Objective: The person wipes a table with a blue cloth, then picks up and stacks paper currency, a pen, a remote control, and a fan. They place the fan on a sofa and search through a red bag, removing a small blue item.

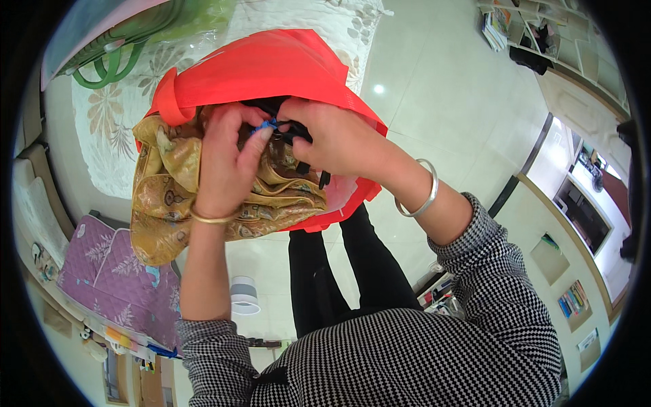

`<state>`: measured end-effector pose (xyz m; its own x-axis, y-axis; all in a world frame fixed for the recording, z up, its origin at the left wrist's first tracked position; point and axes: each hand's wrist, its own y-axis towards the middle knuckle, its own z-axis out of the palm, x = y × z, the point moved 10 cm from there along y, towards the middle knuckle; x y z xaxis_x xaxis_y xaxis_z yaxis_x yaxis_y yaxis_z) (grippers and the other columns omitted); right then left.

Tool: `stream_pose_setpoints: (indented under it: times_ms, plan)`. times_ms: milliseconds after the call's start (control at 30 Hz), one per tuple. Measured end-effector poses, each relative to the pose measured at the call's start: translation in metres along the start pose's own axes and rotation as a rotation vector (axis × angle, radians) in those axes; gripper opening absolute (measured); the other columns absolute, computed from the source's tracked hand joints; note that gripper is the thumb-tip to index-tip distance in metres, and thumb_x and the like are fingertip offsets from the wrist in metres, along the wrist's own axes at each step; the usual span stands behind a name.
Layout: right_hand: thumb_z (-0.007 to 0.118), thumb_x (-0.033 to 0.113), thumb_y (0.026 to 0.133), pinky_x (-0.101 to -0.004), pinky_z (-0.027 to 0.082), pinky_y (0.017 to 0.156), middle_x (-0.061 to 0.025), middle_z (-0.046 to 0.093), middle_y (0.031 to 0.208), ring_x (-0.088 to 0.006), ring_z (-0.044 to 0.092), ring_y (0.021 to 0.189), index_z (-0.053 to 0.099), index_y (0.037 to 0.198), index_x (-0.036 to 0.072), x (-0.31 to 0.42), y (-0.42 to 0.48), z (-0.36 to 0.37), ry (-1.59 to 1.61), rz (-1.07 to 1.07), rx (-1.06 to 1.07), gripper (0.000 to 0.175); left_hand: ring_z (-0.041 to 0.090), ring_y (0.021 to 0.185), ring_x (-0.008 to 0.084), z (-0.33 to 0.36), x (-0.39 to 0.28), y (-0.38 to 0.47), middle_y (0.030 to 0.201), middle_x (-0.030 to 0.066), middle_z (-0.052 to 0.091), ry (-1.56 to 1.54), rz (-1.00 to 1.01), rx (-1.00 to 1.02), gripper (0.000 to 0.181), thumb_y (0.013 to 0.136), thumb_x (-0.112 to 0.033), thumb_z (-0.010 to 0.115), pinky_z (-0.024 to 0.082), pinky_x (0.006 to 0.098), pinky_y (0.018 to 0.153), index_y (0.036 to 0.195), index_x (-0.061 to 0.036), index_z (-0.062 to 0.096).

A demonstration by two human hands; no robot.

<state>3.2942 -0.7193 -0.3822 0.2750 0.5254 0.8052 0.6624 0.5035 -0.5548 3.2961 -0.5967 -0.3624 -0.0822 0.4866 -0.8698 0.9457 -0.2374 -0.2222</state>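
Observation:
A red fabric bag lies open before me, its mouth facing my body. Gold patterned shiny material, heavily creased, spills out of the mouth on the left. My left hand reaches over this material and pinches a small blue piece between thumb and finger. From the right, my right hand holds a thin black item, perhaps a strap or cord, right beside the blue piece. Its fingers partly hide the black item. Dark contents deeper in the bag are too shadowed to tell.
Under the bag is a pale leaf-patterned cover. A green bag with handles stands at the upper left. Left lies a purple quilted cushion; a grey-white cylinder stands on the tiled floor. Shelves line the upper right.

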Motion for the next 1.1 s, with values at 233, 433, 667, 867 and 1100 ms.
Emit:
stream_pose_setpoints:
  times_ms: [233, 433, 667, 867, 1100]
  plan:
    - [0.057, 0.003, 0.085, -0.0292, 0.053, 0.062, -0.0069, 0.066, 0.093, -0.0148, 0.063, 0.071, 0.058, 0.112, 0.002, -0.014, 0.01, -0.009, 0.08, -0.067, -0.075, 0.027, 0.057, 0.078, 0.0145, 0.019, 0.031, 0.024, 0.083, 0.0063, 0.062, -0.307, -0.194, 0.152, 0.014, 0.087, -0.007, 0.068, 0.047, 0.0282, 0.075, 0.095, 0.0017, 0.06]
    - [0.067, 0.012, 0.083, -0.0301, 0.051, 0.076, -0.0041, 0.065, 0.091, -0.0172, 0.061, 0.081, 0.061, 0.104, 0.004, -0.045, 0.012, -0.002, 0.054, 0.168, 0.119, 0.023, 0.06, 0.079, 0.0159, 0.033, 0.036, 0.019, 0.086, 0.007, 0.064, -0.196, -0.189, 0.129, 0.017, 0.085, -0.007, 0.07, 0.049, 0.0298, 0.076, 0.097, 0.0024, 0.061]
    - [0.067, 0.017, 0.086, -0.0309, 0.051, 0.075, -0.0045, 0.065, 0.09, -0.0176, 0.062, 0.081, 0.061, 0.105, 0.004, -0.042, 0.013, -0.002, 0.154, 0.045, -0.074, 0.024, 0.064, 0.084, 0.0222, 0.024, 0.021, 0.027, 0.09, 0.01, 0.066, -0.189, -0.092, 0.044, 0.019, 0.085, -0.005, 0.069, 0.05, 0.0339, 0.079, 0.1, 0.0022, 0.061]
    - [0.062, 0.014, 0.087, -0.036, 0.051, 0.076, -0.0135, 0.067, 0.093, -0.0279, 0.064, 0.085, 0.064, 0.104, 0.003, -0.037, 0.004, -0.003, 0.051, -0.07, -0.25, 0.02, 0.065, 0.09, 0.0309, 0.025, 0.005, 0.018, 0.093, 0.0146, 0.066, 0.096, 0.024, 0.118, 0.032, 0.076, 0.0, 0.072, 0.05, 0.0379, 0.082, 0.106, -0.0013, 0.06]
    - [0.062, 0.013, 0.091, -0.0283, 0.054, 0.056, -0.0045, 0.066, 0.092, -0.0131, 0.063, 0.068, 0.061, 0.109, 0.004, -0.036, 0.006, 0.001, 0.085, -0.109, -0.133, 0.02, 0.063, 0.092, 0.0356, 0.025, 0.017, 0.014, 0.094, 0.0156, 0.066, -0.074, -0.026, 0.154, 0.031, 0.08, -0.004, 0.071, 0.049, 0.0407, 0.083, 0.109, -0.0015, 0.061]
